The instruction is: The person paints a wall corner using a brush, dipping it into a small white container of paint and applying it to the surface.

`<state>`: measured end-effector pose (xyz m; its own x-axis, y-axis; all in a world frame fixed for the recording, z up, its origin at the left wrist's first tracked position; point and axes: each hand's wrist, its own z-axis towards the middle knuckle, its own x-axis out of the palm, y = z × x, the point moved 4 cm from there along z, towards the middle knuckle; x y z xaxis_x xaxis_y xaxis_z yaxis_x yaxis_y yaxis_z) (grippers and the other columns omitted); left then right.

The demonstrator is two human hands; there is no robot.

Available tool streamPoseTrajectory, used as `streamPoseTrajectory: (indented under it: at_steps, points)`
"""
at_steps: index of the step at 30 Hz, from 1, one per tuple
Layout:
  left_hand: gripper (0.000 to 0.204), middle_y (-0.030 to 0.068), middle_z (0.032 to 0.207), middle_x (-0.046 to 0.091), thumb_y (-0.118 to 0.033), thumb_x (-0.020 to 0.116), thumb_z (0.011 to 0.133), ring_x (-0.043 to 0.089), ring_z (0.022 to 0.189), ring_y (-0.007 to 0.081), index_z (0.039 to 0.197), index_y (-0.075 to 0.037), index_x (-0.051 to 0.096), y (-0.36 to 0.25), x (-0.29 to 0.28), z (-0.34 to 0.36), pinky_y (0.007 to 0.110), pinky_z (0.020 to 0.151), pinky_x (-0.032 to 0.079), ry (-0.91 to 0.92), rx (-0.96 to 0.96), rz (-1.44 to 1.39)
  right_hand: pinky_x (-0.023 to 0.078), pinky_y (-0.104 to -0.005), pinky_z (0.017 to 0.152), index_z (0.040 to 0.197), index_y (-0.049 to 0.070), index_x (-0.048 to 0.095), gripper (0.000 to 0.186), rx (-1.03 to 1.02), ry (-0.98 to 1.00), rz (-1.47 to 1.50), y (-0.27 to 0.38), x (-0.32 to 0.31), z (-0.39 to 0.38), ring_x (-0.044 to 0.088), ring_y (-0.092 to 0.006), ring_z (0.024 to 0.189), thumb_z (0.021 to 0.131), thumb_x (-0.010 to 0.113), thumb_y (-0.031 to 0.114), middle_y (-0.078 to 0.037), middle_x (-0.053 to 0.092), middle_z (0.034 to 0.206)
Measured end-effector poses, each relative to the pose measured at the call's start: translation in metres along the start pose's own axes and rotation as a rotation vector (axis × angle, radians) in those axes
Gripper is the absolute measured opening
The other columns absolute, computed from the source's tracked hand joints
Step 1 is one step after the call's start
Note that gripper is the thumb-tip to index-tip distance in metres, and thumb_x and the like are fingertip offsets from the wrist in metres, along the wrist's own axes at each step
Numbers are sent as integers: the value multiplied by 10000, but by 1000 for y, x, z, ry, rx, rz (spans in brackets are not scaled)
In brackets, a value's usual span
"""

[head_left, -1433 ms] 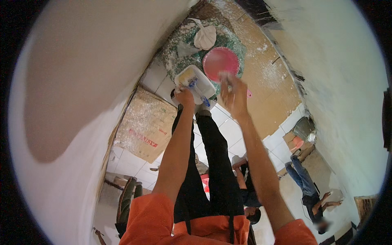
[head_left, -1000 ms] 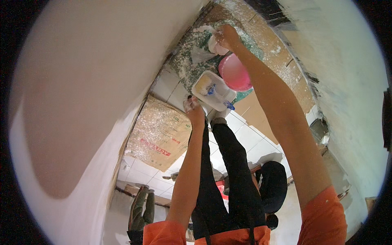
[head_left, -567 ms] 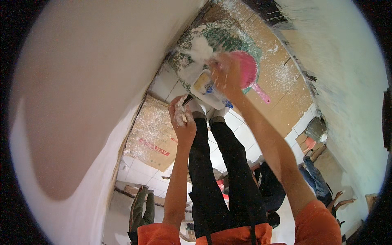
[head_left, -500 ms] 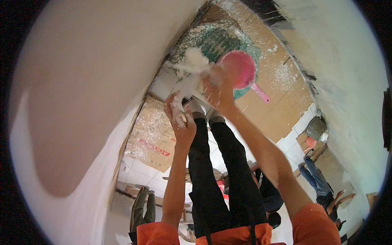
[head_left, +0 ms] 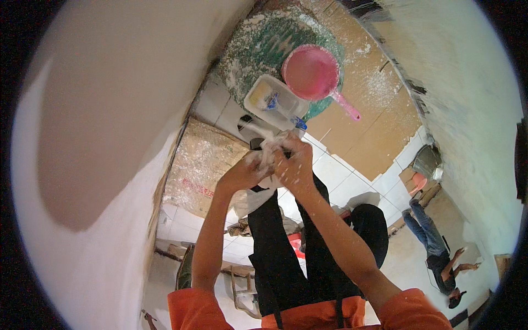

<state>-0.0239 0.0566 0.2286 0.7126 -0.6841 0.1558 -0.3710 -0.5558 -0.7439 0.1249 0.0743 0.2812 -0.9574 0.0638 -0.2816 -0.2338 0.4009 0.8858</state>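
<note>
The bare, powder-dusted left hand (head_left: 246,171) grips a crumpled, thin white plastic bag (head_left: 254,202) on the body side of the white rectangular plastic tub (head_left: 289,100); it looks light, limp, tearable, probably slick, and best held by its bunched folds, where the bare right hand (head_left: 294,165) also clasps it.

Both hands (head_left: 293,160) close together, curled; bare forearms (head_left: 212,234) angled inward.

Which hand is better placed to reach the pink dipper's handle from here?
Likely the right hand: the pink handle points rightward, nearer to it than to the left hand. Both hold the white plastic bag, so the right would first need to let go.
</note>
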Motion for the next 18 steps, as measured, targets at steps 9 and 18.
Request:
streamPoseTrajectory:
  at_steps: [9,18]
  points:
    - [251,27,742,544,-232,444,951,487,673,91,858,-18,536,4,50,42,264,612,412,-127,-208,-521,418,-273,518,828,-34,653,166,630,89,436,-97,-5,10,547,-147,569,799,593,119,-60,611,673]
    - [340,102,792,570,-269,379,944,530,713,182,934,34,534,24,41,67,325,659,433,-279,-234,-383,449,-241,563,937,-27,630,185,539,141,557,-128,19,25,565,-122,649,853,571,127,-63,614,799]
